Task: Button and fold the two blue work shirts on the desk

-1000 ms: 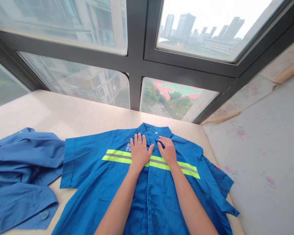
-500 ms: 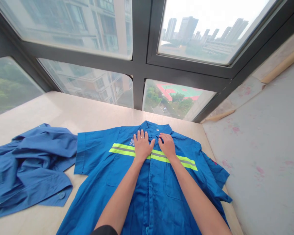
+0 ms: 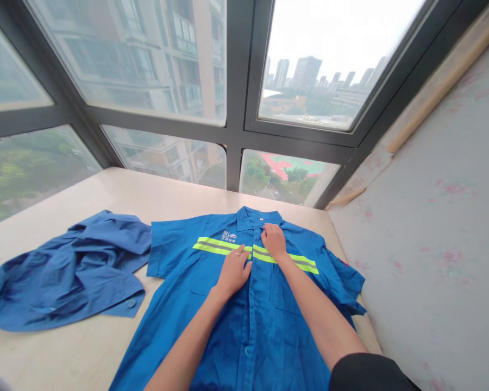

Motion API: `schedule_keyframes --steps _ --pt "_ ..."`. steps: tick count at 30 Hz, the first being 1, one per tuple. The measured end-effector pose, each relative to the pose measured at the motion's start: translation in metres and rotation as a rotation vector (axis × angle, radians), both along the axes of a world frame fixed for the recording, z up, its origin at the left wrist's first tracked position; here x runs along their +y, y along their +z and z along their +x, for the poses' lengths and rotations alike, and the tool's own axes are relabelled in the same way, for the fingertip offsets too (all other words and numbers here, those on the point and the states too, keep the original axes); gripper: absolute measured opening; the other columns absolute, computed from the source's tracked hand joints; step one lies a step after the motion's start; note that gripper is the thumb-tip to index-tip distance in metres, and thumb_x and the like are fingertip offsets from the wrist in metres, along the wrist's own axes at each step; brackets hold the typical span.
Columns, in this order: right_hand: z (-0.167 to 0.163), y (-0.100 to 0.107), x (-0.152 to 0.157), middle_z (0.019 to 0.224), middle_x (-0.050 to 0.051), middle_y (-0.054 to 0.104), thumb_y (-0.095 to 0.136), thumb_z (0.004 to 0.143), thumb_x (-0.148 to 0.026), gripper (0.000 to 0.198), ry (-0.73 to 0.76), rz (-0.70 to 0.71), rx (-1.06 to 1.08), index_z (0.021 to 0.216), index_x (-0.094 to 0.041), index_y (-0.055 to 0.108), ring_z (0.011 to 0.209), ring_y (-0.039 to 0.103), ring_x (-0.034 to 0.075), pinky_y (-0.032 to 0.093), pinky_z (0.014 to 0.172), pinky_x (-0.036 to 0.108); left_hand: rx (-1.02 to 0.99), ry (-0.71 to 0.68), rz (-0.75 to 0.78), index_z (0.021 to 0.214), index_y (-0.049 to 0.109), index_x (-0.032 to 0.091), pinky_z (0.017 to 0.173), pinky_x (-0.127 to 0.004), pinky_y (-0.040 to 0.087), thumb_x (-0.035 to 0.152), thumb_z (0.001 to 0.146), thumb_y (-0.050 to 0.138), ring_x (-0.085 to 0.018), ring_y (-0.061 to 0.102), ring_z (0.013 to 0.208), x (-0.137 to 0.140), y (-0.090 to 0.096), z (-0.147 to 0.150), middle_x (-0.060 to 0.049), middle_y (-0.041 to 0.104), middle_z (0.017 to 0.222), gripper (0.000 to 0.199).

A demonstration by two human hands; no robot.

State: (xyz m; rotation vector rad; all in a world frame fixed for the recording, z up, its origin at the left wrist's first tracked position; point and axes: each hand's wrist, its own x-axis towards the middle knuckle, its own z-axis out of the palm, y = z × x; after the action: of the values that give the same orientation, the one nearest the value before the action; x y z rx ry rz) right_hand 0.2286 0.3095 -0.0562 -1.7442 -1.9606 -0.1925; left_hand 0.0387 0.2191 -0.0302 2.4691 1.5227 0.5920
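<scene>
A blue short-sleeved work shirt (image 3: 224, 326) lies face up, spread out with its collar toward the window. A yellow-green reflective band (image 3: 215, 246) crosses its chest, and white lettering is on the upper left. My left hand (image 3: 234, 271) rests on the shirt front just below the band, fingers stretched toward the button placket and the thumb apart. Just under the collar (image 3: 263, 218), my right hand (image 3: 274, 241) has its fingers curled closed on the edge of the shirt front; the fingertips are partly hidden.
A crumpled blue garment (image 3: 77, 266) with a button lies left of the shirt, against its sleeve. Both lie on a pale wooden surface (image 3: 130, 187). Grey-framed windows (image 3: 234, 138) stand behind, and a flower-patterned wall (image 3: 432, 260) closes off the right.
My left hand has slid down the shirt from the upper chest to below the band. My right hand stays near the collar, its fingers more curled. The view has shifted.
</scene>
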Motion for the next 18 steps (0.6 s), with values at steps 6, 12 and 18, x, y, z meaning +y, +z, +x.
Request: schedule_keyframes --steps 6,12,18 --pt "-0.003 0.001 -0.002 0.104 0.017 0.07 0.045 0.089 -0.011 0.027 -0.051 -0.065 -0.067 0.108 -0.01 0.064 0.099 0.06 0.027 0.044 0.087 0.035 0.243 0.141 -0.006 0.139 0.052 0.017 0.112 -0.055 0.032 0.035 0.099 0.033 -0.029 0.03 0.144 -0.096 -0.004 -0.028 -0.017 0.044 0.149 0.048" --pt "-0.002 -0.001 -0.008 0.13 0.02 0.061 0.045 0.093 -0.018 0.035 -0.004 -0.119 -0.079 0.123 -0.006 0.058 0.121 0.055 0.027 0.04 0.101 0.036 0.222 0.151 -0.012 0.149 0.039 0.023 0.116 -0.058 0.024 0.058 0.094 0.036 -0.035 0.026 0.145 -0.125 -0.012 -0.057 -0.008 0.034 0.156 0.065" --pt "0.0 0.0 -0.008 0.151 0.021 0.04 0.038 0.098 -0.024 0.042 -0.011 -0.333 -0.128 0.134 -0.006 0.051 0.139 0.038 0.028 0.031 0.111 0.046 0.206 0.195 0.067 0.146 0.044 0.023 0.116 -0.057 0.024 0.052 0.097 0.034 -0.033 0.029 0.144 -0.124 -0.012 -0.053 -0.008 0.037 0.154 0.058"
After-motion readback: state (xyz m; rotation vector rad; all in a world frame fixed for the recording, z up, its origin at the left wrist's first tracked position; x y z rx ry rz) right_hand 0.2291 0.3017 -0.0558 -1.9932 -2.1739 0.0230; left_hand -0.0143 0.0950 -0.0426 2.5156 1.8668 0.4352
